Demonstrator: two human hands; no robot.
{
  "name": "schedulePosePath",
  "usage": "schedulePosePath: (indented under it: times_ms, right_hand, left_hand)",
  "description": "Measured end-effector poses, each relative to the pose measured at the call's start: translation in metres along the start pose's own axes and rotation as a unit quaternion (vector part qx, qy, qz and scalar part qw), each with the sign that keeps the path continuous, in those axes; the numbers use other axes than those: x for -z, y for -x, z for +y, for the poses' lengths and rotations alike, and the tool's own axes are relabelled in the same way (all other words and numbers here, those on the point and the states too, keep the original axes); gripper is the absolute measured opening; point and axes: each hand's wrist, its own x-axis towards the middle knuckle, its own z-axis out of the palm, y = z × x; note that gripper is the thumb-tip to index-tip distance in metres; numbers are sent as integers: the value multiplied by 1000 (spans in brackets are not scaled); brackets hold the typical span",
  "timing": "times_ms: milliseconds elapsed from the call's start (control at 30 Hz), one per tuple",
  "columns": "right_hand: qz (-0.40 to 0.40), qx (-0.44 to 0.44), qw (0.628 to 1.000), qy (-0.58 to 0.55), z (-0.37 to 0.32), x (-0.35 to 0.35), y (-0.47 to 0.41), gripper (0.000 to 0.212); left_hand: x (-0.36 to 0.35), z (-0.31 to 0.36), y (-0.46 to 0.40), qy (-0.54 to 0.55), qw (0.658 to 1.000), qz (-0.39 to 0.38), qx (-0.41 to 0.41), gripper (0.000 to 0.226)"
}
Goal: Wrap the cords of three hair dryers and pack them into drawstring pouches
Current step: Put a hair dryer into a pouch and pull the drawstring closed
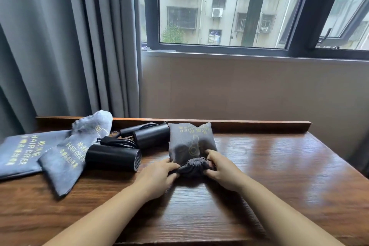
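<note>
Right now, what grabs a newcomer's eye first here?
Both hands, left and right, grip the gathered mouth of a stuffed grey drawstring pouch at the wooden table's centre. To the left lie two black hair dryers beside two flat grey pouches.

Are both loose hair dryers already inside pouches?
No. Two black dryers lie bare on the table, beside two flat pouches, left of the filled pouch.
</note>
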Motion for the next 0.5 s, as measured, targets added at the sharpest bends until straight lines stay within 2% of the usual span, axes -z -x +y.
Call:
schedulePosePath:
  times_ms: [100,167,200,233,333,500]
  right_hand:
    - [10,6,1000,-6,9,1,3,32]
    - [28,23,999,20,11,4,15,32]
    - [25,33,998,40,11,5,24,36]
    - [20,48,996,66,10,5,33,42]
    - [21,98,985,144,9,3,51,46]
    - [-8,69,980,184,9,1,60,48]
  left_hand:
    - [3,-8,3,17,999,26,30,63]
    - [7,-16,13,18,997,66,19,54]
    - [7,-20,19,2,996,84,-1,45]
    - [6,-24,24,-10,995,96,-27,46]
    - [-5,-38,33,-36,993,77,-82,65]
    - [-7,-35,38,-76,993,36,-77,65]
